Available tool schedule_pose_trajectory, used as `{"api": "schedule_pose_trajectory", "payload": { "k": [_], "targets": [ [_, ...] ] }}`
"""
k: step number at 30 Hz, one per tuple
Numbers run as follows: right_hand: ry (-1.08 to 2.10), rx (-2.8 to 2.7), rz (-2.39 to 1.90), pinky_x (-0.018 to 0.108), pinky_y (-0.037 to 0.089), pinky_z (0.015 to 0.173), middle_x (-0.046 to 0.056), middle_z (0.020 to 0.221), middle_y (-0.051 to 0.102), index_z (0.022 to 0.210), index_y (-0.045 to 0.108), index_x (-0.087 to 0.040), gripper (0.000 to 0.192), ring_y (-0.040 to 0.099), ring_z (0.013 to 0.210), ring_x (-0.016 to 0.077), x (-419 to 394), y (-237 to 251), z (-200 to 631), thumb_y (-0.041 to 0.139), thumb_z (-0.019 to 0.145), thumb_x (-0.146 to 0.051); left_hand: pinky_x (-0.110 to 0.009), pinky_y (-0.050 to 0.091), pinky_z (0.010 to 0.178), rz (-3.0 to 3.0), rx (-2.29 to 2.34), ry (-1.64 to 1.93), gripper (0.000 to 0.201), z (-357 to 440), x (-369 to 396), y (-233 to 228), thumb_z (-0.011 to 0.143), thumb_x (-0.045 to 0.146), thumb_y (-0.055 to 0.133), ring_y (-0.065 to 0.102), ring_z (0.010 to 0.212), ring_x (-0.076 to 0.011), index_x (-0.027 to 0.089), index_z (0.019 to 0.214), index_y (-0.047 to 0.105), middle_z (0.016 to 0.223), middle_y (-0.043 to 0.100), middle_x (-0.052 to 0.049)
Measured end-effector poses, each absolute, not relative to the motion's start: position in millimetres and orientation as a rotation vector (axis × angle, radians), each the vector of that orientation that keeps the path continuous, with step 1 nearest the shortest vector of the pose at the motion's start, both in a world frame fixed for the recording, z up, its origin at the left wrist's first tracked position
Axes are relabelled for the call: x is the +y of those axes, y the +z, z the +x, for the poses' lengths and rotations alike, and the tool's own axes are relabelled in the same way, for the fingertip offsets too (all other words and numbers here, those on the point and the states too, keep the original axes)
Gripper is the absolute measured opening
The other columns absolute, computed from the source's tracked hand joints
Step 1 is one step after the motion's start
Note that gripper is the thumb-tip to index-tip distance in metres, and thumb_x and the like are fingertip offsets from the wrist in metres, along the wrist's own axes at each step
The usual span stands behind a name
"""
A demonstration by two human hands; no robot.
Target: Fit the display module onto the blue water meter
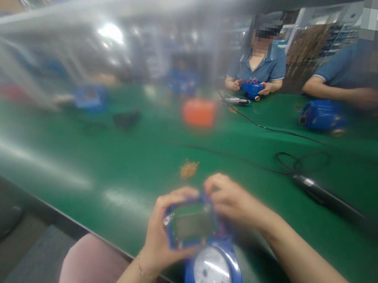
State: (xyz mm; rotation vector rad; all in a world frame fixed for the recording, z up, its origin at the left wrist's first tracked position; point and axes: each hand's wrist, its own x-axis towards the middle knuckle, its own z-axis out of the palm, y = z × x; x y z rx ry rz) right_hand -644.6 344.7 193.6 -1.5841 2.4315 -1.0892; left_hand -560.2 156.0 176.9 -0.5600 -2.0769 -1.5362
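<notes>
My left hand (160, 232) grips a blue-framed display module (193, 223) with a grey screen and green circuit board, thumb along its lower edge and fingers round its left side. At the module's upper right corner, my right hand (230, 198) has its fingers curled in a pinch; what lies between them is hidden. Directly below sits a blue water meter (213, 279) with a round white dial and small red pointers, close to the table's front edge. A small heap of brass-coloured screws (189, 169) lies just beyond my hands.
A black electric screwdriver (326, 199) with a looped cable lies at right on the green table (128, 165). An orange box (199, 112) stands farther back. Across the table, a person (258, 66) holds a blue meter; another blue meter (322, 115) lies near a second person's arm.
</notes>
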Motion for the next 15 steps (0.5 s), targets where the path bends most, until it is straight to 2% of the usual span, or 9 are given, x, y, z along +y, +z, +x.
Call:
{"api": "schedule_pose_trajectory", "payload": {
  "k": [4,8,15],
  "targets": [
    [-0.988,2.52,-1.722,0.037,0.033,0.088,0.003,0.086,0.056,0.077,0.063,-0.018,0.009,0.047,0.092,0.0147,348,216,-635,0.06,0.075,-0.026,-0.038,0.051,0.08,-0.509,-2.11,-1.503,0.064,-562,154,177,0.042,0.023,0.078,0.058,0.093,-0.0225,0.015,0.098,0.05,0.101,0.06,-0.011],
    [-1.043,2.641,-1.907,0.035,0.04,0.085,0.003,0.08,0.061,0.083,0.061,-0.018,0.008,0.053,0.083,0.0127,358,238,-611,0.059,0.075,-0.021,-0.043,0.049,0.084,-0.548,-2.004,-1.602,0.064,-561,153,167,0.051,0.028,0.074,0.055,0.101,-0.0242,0.022,0.107,0.042,0.108,0.056,-0.009],
    [-0.88,3.064,-2.173,0.035,0.048,0.085,0.007,0.085,0.067,0.095,0.059,-0.013,0.02,0.059,0.086,0.0162,358,227,-583,0.055,0.075,-0.011,-0.047,0.05,0.084,-0.44,-2.059,-1.644,0.062,-560,157,168,0.051,0.029,0.073,0.056,0.099,-0.0263,0.022,0.105,0.044,0.107,0.057,-0.01]
  ]
}}
